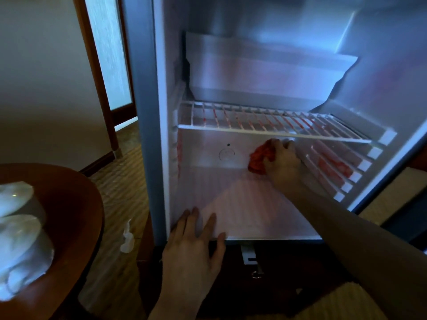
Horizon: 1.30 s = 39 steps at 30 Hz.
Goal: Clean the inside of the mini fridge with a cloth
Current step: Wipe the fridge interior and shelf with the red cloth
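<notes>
Wiping step in hand: right hand (283, 161) grips bunched red cloth (258, 160) against mini fridge (161, 135) back wall beneath wire shelf (265, 125); left hand (194, 245), fingers spread flat, braces front lip; next, probably floor and side walls.

No legible text, label, brand or number appears anywhere on the mini fridge (161, 112) or nearby.

L hand (193, 248) flat, fingers spread | R hand (283, 161) fingers curled, arm extended
</notes>
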{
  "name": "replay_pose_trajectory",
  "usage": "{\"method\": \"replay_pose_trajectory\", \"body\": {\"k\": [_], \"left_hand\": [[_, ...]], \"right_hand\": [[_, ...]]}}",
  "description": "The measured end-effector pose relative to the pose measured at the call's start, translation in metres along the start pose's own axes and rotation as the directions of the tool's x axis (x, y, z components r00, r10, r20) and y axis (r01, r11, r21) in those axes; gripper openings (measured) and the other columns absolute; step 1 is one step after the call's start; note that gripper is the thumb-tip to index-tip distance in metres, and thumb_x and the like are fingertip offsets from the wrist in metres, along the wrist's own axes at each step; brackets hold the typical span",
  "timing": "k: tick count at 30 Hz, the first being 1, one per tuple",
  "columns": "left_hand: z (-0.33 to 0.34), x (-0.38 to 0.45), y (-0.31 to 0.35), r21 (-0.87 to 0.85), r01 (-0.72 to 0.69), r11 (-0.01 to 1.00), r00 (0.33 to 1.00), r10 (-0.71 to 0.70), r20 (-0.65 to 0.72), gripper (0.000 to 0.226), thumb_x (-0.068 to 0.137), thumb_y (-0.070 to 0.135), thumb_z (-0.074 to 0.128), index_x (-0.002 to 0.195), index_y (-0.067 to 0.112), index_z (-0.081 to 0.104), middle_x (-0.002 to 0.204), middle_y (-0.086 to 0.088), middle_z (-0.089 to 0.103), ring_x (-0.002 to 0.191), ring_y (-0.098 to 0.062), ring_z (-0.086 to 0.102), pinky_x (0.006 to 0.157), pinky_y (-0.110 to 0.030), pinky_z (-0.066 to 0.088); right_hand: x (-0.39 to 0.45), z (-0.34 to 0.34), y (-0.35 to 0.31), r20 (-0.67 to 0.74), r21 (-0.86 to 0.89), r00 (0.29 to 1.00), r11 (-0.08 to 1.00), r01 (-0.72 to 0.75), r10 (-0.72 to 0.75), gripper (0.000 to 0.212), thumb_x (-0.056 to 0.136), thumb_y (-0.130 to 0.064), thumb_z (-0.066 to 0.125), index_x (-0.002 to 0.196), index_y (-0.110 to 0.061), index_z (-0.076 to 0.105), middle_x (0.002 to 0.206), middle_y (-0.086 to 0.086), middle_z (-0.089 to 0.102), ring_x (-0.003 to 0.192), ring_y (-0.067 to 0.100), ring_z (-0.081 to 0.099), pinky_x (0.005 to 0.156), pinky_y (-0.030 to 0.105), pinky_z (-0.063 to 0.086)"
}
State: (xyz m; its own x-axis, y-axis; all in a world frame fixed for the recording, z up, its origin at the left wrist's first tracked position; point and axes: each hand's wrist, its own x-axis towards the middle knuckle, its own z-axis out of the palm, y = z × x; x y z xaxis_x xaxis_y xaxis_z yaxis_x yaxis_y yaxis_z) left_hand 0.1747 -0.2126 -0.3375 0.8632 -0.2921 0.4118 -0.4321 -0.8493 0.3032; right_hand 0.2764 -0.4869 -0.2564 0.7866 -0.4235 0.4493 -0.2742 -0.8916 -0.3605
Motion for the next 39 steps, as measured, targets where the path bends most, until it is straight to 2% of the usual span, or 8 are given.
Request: {"method": "replay_pose_trajectory", "body": {"k": [5, 10, 14, 19, 24, 29, 36, 39], "left_hand": [[0.008, 0.0, -0.004, 0.009, -0.025, 1.0, 1.0, 0.025, 0.001, 0.051, 0.092, 0.061, 0.046, 0.128, 0.033, 0.068, 0.139, -0.01, 0.06, 0.127, -0.029, 0.057, 0.101, -0.042, 0.049], [0.011, 0.002, -0.005, 0.007, -0.03, 1.0, 1.0, 0.03, 0.01, 0.051, 0.095, 0.064, 0.041, 0.132, 0.036, 0.064, 0.142, -0.007, 0.056, 0.129, -0.026, 0.054, 0.097, -0.04, 0.052], [0.009, 0.002, -0.004, -0.011, -0.021, 1.0, 1.0, 0.021, 0.008, 0.051, 0.094, 0.063, 0.043, 0.129, 0.034, 0.067, 0.14, -0.009, 0.059, 0.126, -0.027, 0.057, 0.095, -0.042, 0.054], [0.008, 0.001, -0.002, -0.018, -0.019, 1.0, 1.0, 0.018, -0.004, 0.054, 0.092, 0.061, 0.041, 0.126, 0.031, 0.071, 0.137, -0.011, 0.061, 0.125, -0.03, 0.059, 0.098, -0.044, 0.052], [0.009, 0.0, -0.004, -0.027, -0.018, 0.999, 1.0, 0.018, -0.013, 0.054, 0.091, 0.059, 0.041, 0.127, 0.03, 0.07, 0.138, -0.012, 0.061, 0.124, -0.031, 0.059, 0.098, -0.044, 0.052], [0.01, 0.001, -0.002, 0.018, -0.014, 1.0, 1.0, 0.013, 0.023, 0.054, 0.091, 0.062, 0.04, 0.128, 0.033, 0.069, 0.139, -0.01, 0.06, 0.126, -0.029, 0.058, 0.101, -0.042, 0.048], [0.01, 0.003, -0.005, 0.022, -0.024, 0.999, 0.999, 0.023, 0.046, 0.053, 0.095, 0.064, 0.037, 0.133, 0.036, 0.063, 0.142, -0.007, 0.056, 0.127, -0.027, 0.055, 0.098, -0.04, 0.051], [0.006, 0.003, -0.003, 0.013, -0.013, 1.0, 0.998, 0.012, 0.064, 0.055, 0.095, 0.065, 0.036, 0.134, 0.038, 0.062, 0.144, -0.006, 0.054, 0.129, -0.026, 0.053, 0.097, -0.04, 0.055]], "right_hand": [[-0.009, 0.025, -0.071, -0.006, 0.11, 0.979, 0.973, 0.201, -0.202, 0.052, 0.091, -0.021, 0.065, 0.141, -0.017, 0.052, 0.133, 0.019, 0.049, 0.11, 0.041, 0.054, 0.088, 0.046, 0.048], [-0.013, 0.054, -0.155, 0.092, -0.016, 0.946, 0.95, 0.312, -0.31, 0.056, 0.098, -0.023, 0.054, 0.152, -0.021, 0.037, 0.142, 0.021, 0.046, 0.12, 0.041, 0.052, 0.093, 0.047, 0.047], [-0.004, 0.038, -0.115, 0.13, -0.008, 0.941, 0.949, 0.315, -0.311, 0.058, 0.093, -0.03, 0.062, 0.148, -0.026, 0.044, 0.135, 0.017, 0.051, 0.115, 0.04, 0.056, 0.087, 0.044, 0.05], [0.006, 0.005, -0.011, 0.076, -0.047, 0.99, 0.991, 0.124, -0.12, 0.053, 0.088, -0.022, 0.065, 0.139, -0.022, 0.052, 0.134, 0.016, 0.048, 0.111, 0.042, 0.057, 0.088, 0.047, 0.051], [-0.004, 0.008, 0.002, 0.048, -0.015, 0.999, 1.0, 0.0, 0.0, 0.042, 0.086, -0.012, 0.063, 0.128, -0.014, 0.056, 0.128, 0.014, 0.044, 0.112, 0.038, 0.052, 0.09, 0.045, 0.046], [-0.02, 0.029, -0.045, 0.107, 0.079, 0.975, 0.98, 0.185, -0.193, 0.054, 0.088, -0.013, 0.062, 0.14, -0.017, 0.052, 0.139, 0.014, 0.04, 0.11, 0.037, 0.054, 0.092, 0.043, 0.049], [-0.016, 0.059, -0.157, 0.185, -0.067, 0.858, 0.865, 0.498, -0.48, 0.057, 0.089, -0.02, 0.062, 0.143, -0.016, 0.046, 0.141, 0.018, 0.042, 0.102, 0.038, 0.062, 0.089, 0.045, 0.05], [-0.014, 0.054, -0.148, 0.2, -0.073, 0.856, 0.864, 0.499, -0.477, 0.059, 0.086, -0.02, 0.065, 0.142, -0.018, 0.048, 0.141, 0.017, 0.042, 0.107, 0.04, 0.058, 0.089, 0.045, 0.048]]}}
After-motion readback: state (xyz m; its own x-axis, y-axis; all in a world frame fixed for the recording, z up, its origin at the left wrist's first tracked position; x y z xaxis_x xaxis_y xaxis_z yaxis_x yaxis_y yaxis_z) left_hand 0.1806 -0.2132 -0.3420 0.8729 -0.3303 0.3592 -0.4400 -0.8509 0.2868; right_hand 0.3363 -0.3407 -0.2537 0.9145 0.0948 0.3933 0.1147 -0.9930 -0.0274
